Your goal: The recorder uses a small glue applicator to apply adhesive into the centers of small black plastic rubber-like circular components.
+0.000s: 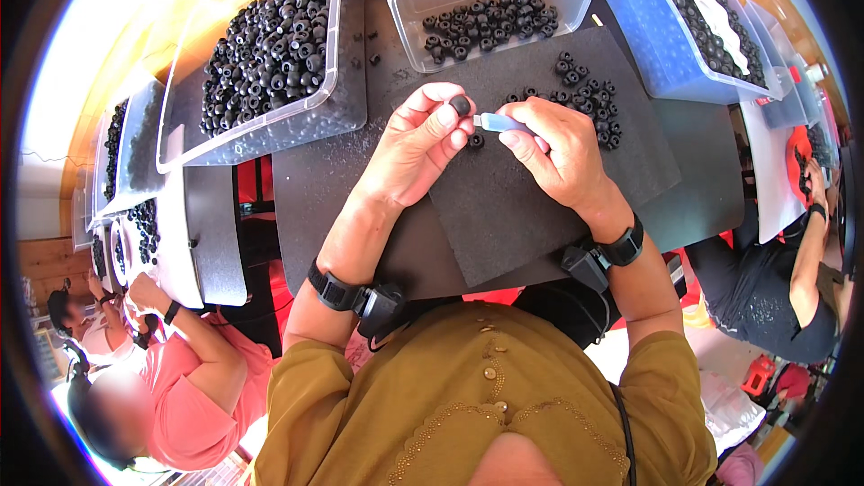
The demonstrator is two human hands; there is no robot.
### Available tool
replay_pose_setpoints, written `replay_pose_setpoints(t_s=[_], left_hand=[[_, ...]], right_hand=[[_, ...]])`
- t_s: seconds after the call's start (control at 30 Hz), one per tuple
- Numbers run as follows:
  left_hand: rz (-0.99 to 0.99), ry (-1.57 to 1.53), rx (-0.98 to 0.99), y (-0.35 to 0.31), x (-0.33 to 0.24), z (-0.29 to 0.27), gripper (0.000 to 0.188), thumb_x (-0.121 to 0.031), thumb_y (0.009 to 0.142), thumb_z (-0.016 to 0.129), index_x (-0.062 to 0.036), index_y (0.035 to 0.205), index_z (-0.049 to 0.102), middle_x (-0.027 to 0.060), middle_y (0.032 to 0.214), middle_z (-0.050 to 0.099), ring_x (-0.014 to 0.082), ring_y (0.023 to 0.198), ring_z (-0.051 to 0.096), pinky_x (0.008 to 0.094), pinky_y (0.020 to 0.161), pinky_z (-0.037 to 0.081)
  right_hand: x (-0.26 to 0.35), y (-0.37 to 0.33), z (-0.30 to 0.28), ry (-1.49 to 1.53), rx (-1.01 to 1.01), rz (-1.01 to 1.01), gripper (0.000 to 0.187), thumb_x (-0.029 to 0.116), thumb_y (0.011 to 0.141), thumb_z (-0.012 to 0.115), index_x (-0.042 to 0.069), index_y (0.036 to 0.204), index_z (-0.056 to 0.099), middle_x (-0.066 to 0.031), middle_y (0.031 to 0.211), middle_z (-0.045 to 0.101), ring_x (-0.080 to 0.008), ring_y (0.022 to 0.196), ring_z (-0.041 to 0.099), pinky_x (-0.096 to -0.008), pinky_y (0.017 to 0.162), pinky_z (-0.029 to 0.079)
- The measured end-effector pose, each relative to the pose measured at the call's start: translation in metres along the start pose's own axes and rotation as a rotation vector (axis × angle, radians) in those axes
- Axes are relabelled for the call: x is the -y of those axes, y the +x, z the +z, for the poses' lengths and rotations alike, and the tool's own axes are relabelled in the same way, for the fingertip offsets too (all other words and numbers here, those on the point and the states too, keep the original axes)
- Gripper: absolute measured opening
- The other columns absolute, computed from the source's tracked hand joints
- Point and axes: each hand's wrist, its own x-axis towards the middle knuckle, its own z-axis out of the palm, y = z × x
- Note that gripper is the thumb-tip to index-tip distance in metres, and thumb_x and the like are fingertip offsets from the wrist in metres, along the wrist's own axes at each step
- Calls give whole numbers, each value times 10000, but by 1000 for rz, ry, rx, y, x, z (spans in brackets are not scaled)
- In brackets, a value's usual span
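Bright daylight floods the scene, blown out to white along the upper left rim. Fisheye distortion bends straight edges near the dark circular border. The centre is sharp with soft shadows; a face at lower left is blurred.

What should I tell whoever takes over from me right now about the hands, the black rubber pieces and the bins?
Left hand: pinching one small black rubber piece at the fingertips, above the dark foam mat.
Right hand: gripping a small pale blue tool, its tip aimed at that piece.
One loose piece lies on the mat just below the hands.
A small pile of pieces sits on the mat, right of the hands.
Clear tub straight ahead holds a thin layer of pieces; the large tray to the left is heaped.
Which pieces are finished cannot be told; the held one is in progress.
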Motion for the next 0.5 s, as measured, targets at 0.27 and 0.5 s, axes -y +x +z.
replay_pose_setpoints(t_s=[0.27,0.5], left_hand=[[-11,15,21,0,2,0,207,-121,945,613,-67,1143,591,64,1038,625,122,906,607,220,798,517],[-23,45,27,-1,3,2,163,-144,945,621,-66,1084,586,48,1002,610,110,886,588,222,805,499]], right_hand=[[3,1,1,-11,-10,-8,147,155,861,671,32,933,635,-112,754,612,-316,651,611,-385,570,472],[3,1,1,-26,-19,-5,134,151,854,674,43,926,638,-105,752,613,-312,645,612,-383,560,472]])
